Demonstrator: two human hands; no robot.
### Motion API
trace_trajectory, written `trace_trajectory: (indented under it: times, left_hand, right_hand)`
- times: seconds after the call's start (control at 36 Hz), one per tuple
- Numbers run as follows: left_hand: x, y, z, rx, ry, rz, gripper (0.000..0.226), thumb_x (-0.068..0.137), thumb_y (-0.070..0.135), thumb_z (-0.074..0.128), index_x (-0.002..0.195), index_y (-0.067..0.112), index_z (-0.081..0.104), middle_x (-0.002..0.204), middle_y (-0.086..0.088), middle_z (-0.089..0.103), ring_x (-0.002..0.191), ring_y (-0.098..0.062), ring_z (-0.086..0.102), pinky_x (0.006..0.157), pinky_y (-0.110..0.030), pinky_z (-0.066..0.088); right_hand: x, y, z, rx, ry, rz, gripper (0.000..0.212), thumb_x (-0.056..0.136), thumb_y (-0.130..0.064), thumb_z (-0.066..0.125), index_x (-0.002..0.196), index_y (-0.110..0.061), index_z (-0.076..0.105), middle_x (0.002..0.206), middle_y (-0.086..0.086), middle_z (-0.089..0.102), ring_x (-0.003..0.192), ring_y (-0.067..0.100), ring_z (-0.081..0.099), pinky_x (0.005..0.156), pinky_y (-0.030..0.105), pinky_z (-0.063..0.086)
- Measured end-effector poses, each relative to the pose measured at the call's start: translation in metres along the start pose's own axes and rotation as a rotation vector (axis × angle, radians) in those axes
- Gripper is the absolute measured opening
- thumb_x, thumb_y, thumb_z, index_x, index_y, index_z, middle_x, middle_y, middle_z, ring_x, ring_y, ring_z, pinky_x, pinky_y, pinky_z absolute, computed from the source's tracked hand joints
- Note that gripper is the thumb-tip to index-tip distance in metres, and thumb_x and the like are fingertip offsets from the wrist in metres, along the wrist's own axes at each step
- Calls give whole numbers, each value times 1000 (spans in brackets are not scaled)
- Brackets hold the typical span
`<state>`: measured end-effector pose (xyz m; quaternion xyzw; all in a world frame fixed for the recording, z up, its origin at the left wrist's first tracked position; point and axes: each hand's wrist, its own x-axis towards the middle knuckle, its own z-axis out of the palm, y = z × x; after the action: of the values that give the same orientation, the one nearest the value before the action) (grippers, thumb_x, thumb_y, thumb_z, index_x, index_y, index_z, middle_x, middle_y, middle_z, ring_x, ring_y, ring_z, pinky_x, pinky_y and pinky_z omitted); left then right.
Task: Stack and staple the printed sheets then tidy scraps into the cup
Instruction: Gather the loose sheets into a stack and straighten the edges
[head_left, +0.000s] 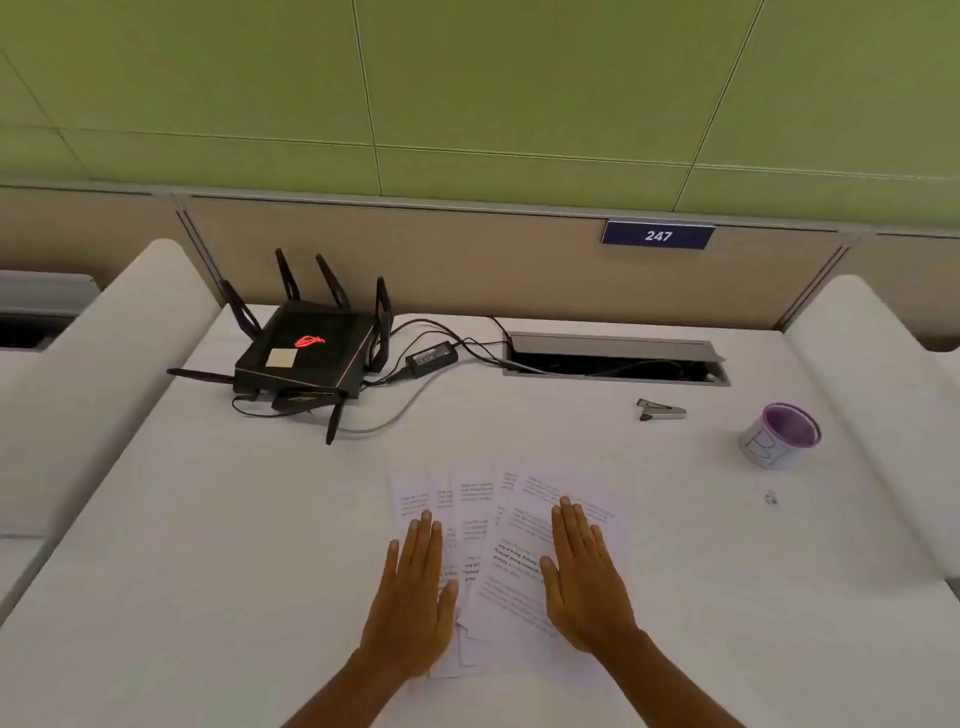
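Observation:
Several printed sheets (498, 545) lie fanned out and overlapping on the white desk (234, 545) in front of me. My left hand (415, 592) rests flat, palm down, on the left sheets with fingers straight. My right hand (587, 577) lies flat on the right sheets the same way. A small silver and black stapler (662, 410) sits further back to the right. A white cup with a purple rim (779, 435) stands at the right side. A tiny paper scrap (771, 498) lies just in front of the cup.
A black router with several antennas (304, 353) sits at the back left, with a power brick (431, 357) and cables running to an open cable hatch (615, 358). White side dividers (104, 353) bound the desk on both sides.

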<state>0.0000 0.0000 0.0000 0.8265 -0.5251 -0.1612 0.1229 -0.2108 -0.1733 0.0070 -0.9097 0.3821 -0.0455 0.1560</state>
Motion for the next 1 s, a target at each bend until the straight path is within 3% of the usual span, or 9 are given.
trace_trajectory:
  times: [0.19, 0.28, 0.33, 0.39, 0.42, 0.47, 0.58, 0.72, 1.0]
  left_hand:
    - [-22, -2, 11, -81, -88, -35, 92, 86, 78, -18, 162, 27, -23, 172, 10, -31, 161, -12, -26, 131, -44, -18]
    - [-18, -6, 0, -231, -42, -42, 83, 98, 76, 5, 168, 31, 2, 174, 15, -1, 162, -11, -11, 133, -45, -15]
    - [-14, -8, -6, -388, 50, -100, 63, 107, 55, 39, 165, 35, 28, 166, 18, 28, 158, -11, 8, 133, -45, 12]
    - [-9, -12, -13, -471, 166, -184, 51, 107, 37, 56, 157, 31, 48, 152, 13, 55, 146, -13, 45, 115, -41, 50]
    - [-5, -15, -16, -494, 221, -212, 45, 106, 31, 60, 151, 28, 57, 138, 8, 70, 127, -12, 66, 101, -37, 62]
    - [2, -22, -21, -506, 307, -254, 33, 104, 21, 65, 137, 21, 69, 112, 2, 82, 92, -9, 77, 82, -36, 68]
    - [18, -33, -28, -484, 340, -289, 27, 104, 21, 64, 129, 16, 72, 122, -4, 79, 104, -21, 77, 87, -37, 66]
    - [45, -43, -23, -350, 164, -426, 75, 98, 38, 71, 160, 10, 39, 169, -14, 37, 157, -34, 34, 127, -53, 32]
    - [66, -28, -7, -258, 18, -399, 113, 91, 57, 72, 169, 17, 0, 179, -7, 2, 166, -32, -2, 133, -56, 0]
  right_hand:
    - [-19, -1, 17, 74, -87, 19, 68, 109, -46, 19, 166, -17, -3, 174, -7, -14, 160, 10, -16, 131, 40, -6]
    - [-16, -5, 7, 247, -43, -9, 58, 111, -36, 29, 166, -19, 19, 173, -9, 10, 161, 5, 3, 133, 36, 8]
    - [-14, -7, 0, 314, 75, -12, 49, 108, -26, 47, 157, -19, 45, 164, -6, 40, 153, 8, 34, 127, 32, 30]
    - [-11, -4, 0, 324, 201, -10, 43, 101, -17, 63, 144, -17, 61, 145, 0, 63, 134, 16, 59, 114, 37, 49]
    - [-10, -2, 2, 321, 247, 5, 41, 98, -15, 68, 139, -16, 65, 135, 2, 69, 125, 19, 64, 106, 42, 55]
    - [-8, 1, 5, 317, 291, 57, 40, 94, -13, 73, 133, -14, 67, 124, 3, 72, 115, 22, 67, 95, 48, 60]
    - [-8, 4, 4, 199, 234, 201, 55, 89, -28, 79, 138, -12, 61, 130, 8, 67, 121, 30, 61, 98, 51, 56]
    - [-7, 11, 8, 38, 158, 387, 88, 88, -58, 68, 152, -4, 42, 153, 17, 50, 141, 37, 48, 112, 53, 46]
    - [-4, 9, 20, 71, 38, 495, 103, 95, -67, 50, 164, -3, 9, 172, 19, 15, 159, 38, 16, 128, 57, 20]
